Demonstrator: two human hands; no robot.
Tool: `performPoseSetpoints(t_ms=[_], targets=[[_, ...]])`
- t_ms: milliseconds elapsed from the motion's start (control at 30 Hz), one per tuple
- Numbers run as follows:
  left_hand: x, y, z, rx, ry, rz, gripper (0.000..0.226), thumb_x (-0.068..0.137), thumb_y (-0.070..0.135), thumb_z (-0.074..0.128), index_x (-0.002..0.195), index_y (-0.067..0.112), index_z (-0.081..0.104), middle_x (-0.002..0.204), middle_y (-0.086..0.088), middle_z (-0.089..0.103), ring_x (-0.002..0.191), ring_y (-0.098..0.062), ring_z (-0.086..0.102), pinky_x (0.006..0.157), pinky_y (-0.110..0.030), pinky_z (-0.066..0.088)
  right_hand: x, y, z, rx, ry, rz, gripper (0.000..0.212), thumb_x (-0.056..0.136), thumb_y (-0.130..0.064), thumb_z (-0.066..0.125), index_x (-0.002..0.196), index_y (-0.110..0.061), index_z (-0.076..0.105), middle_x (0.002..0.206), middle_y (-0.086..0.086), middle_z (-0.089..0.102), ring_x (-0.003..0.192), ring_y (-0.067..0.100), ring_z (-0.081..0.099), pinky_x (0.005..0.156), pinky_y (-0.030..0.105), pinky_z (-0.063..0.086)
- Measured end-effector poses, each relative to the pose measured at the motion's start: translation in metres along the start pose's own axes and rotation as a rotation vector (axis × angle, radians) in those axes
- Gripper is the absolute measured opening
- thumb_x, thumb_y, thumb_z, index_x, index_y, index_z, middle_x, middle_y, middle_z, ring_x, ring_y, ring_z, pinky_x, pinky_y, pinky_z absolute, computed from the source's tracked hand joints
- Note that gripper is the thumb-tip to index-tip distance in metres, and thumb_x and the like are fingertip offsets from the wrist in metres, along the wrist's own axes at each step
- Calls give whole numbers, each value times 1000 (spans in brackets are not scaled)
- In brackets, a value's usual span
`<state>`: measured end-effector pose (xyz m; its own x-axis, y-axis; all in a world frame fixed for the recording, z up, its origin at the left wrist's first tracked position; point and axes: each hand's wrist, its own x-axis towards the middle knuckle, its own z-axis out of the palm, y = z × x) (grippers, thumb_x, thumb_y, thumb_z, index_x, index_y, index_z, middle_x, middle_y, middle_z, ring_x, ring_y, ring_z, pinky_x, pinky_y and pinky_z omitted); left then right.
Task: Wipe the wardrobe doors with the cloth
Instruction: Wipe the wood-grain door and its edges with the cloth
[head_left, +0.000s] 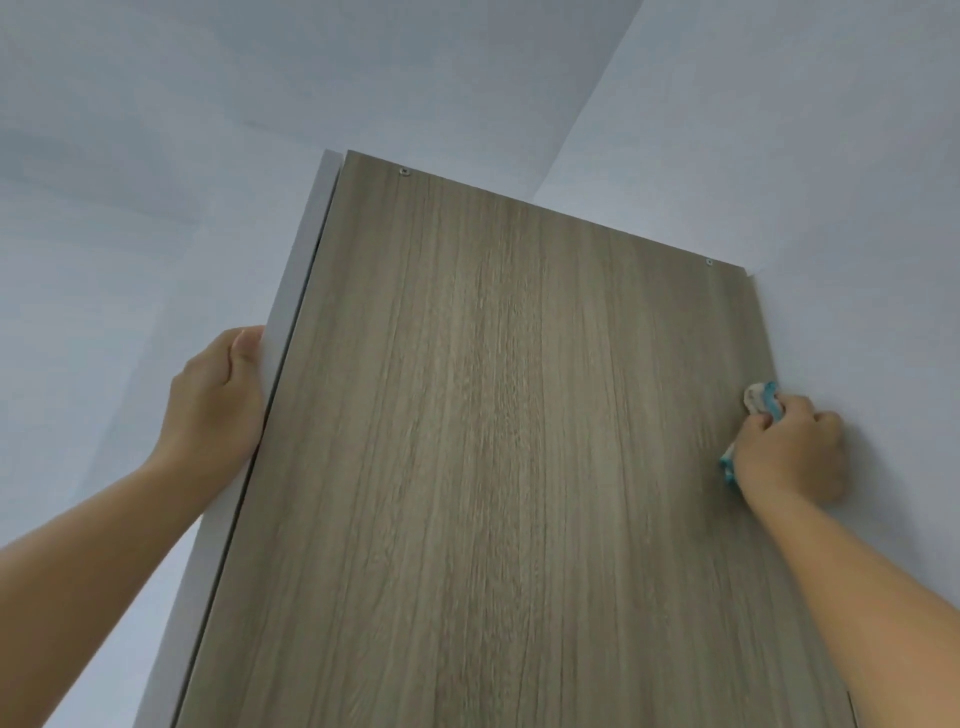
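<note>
Two grips are up high on one brown door (493, 415). The right grip (789, 457) is curled round the cloth (761, 402) and presses it on the door's right edge, just beside the wall (857, 208). The cloth is white and blue-green. It is all bunched up, and bits of it stick out above and below the fingers. The left grip (218, 400) holds the white strip (291, 322) on the door's left side. Its thumb lies on the front, and its fingers go round the back, out of sight.

The cloth looks soft and light. It will squash flat and slide when pushed, so it is best held in the middle of the bunch with the loose ends tucked in. The door looks hard, flat and smooth, so the cloth should glide on it. It may swing if it is pushed hard, so holding its side edge seems a good way to keep it steady. Two small screws (403, 171) sit near the top. I cannot tell how much of the door is clean so far.
</note>
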<state>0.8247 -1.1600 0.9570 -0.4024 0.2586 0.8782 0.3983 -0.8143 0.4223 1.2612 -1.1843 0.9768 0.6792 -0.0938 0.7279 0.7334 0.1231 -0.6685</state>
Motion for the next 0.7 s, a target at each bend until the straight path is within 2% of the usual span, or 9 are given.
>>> performPoseSetpoints(t_ms=[100,200,267,333,467,533,633,700], targets=[[2,-1,-1,-62,-24,-35,38,106,32,27,117,21,61,107,5,59,100,-17,52,85,-33,37,-20,-16,0,69,-16,-39,34,96,-21,48,125,-7,55,123,23,46,101,43,54,83,43,42],[3,-1,-1,-111,-44,-50,33,106,33,27,112,23,58,104,7,58,97,-16,52,83,-31,36,-46,-46,1,131,-40,-146,34,96,-21,49,127,-11,55,120,19,47,97,38,56,74,32,35],[4,-2,-1,-139,-61,-58,30,106,34,27,109,24,56,96,12,57,90,-12,53,76,-26,38,-61,-75,5,190,-30,-220,34,95,-19,52,127,-11,57,118,16,49,91,35,56,71,29,32],[5,-3,-1,-171,-77,-65,30,106,34,28,109,24,56,94,17,56,87,-8,53,69,-21,37,-82,-108,10,241,-55,-335,34,94,-19,54,127,-14,57,116,11,49,81,26,53,68,28,35],[3,-5,-3,-200,-102,-59,29,107,34,27,110,24,54,95,19,55,93,-11,52,75,-25,37,-133,-180,15,340,-132,-657,36,93,-13,55,129,-14,57,119,7,50,76,16,53,65,25,42],[2,-5,-3,-200,-115,-48,30,107,34,26,110,24,54,95,17,55,93,-11,51,72,-23,37,-153,-215,16,386,-154,-788,38,91,-9,58,129,-11,58,117,9,52,75,15,54,65,24,47],[3,-5,-3,-196,-119,-33,31,106,36,26,109,23,55,96,14,56,95,-12,52,78,-27,37,-168,-259,18,409,-190,-882,40,91,-9,59,130,-12,58,115,7,53,74,12,48,59,16,35],[4,-7,-4,-202,-113,-29,32,106,36,27,107,23,55,96,14,56,96,-12,54,80,-28,38,-174,-280,19,408,-214,-928,40,92,-11,58,132,-13,57,114,7,52,74,11,47,60,18,33]])
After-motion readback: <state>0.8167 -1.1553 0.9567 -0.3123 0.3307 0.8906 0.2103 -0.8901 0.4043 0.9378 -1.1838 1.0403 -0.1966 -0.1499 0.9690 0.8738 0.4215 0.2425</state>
